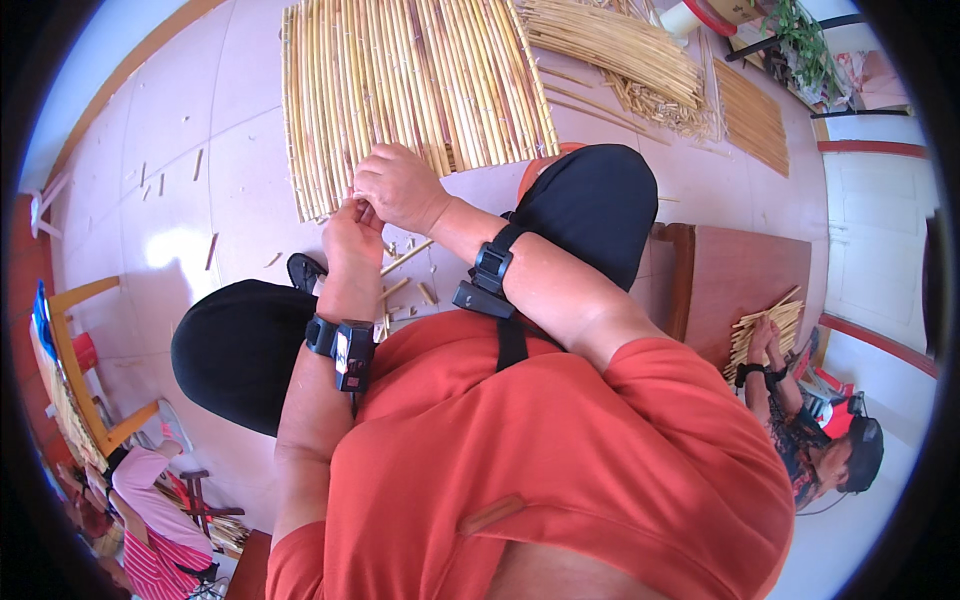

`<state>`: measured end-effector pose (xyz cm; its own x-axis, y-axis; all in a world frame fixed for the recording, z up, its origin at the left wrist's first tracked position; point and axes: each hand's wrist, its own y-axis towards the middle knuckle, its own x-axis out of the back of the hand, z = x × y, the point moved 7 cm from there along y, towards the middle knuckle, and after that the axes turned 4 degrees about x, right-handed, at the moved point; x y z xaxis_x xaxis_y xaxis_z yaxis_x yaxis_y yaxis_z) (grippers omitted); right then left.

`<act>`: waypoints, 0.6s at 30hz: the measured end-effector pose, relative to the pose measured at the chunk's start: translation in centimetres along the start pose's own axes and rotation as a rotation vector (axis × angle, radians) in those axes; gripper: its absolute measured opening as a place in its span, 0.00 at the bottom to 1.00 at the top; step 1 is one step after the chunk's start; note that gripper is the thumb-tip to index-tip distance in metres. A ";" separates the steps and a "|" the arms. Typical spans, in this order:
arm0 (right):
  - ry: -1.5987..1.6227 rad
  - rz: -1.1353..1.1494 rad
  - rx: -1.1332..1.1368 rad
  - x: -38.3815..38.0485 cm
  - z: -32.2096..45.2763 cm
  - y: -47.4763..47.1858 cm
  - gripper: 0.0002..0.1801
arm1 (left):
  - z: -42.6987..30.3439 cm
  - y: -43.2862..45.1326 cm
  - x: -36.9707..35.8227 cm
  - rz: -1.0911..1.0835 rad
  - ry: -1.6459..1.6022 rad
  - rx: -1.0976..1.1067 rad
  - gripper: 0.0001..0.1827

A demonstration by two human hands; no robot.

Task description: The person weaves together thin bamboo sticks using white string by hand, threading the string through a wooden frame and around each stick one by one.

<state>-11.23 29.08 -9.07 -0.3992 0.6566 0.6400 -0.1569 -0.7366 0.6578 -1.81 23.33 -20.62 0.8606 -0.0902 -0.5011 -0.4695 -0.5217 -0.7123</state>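
A mat of reed stalks (420, 82) bound side by side with thin thread extends in front of me, its near edge above my knees. At that near edge, left of the middle, both my hands meet. The fingers of my right hand (401, 184) are bent over the stalk ends. Just below, my left hand (352, 236) pinches at the same edge, its fingertips touching those of the right. Whatever thin piece lies between the fingertips is hidden. A small dark gap (451, 156) shows at the mat's edge to the right of my hands.
Cut stalk pieces (405, 259) litter the tiled floor between my feet. A pile of long stalks (622, 52) lies at the back right. Right of me, a person (795, 442) handles stalks on a wooden table (750, 262). Another person (150, 517) sits at lower left, by a wooden frame (82, 375).
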 end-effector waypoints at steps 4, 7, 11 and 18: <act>-0.024 0.196 0.007 0.6 1.7 2.6 0.04 | -0.1 -0.3 -0.8 0.019 -0.090 0.013 0.12; 0.255 -0.148 0.138 4.8 6.0 4.7 0.03 | -0.1 -0.6 -1.6 0.056 -0.120 0.027 0.13; 0.718 -0.113 -0.670 8.5 2.2 2.8 0.08 | -1.3 -0.4 -1.9 0.037 -0.077 -0.008 0.14; 1.395 -0.715 -0.374 35.1 5.7 -1.4 0.05 | -2.0 -0.3 -1.3 0.140 -0.065 -0.038 0.19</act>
<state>-19.86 54.03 14.74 -0.5882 0.3677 -0.7203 -0.7799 -0.4934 0.3851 -2.39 21.96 -18.76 0.7720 -0.1104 -0.6259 -0.5754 -0.5397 -0.6145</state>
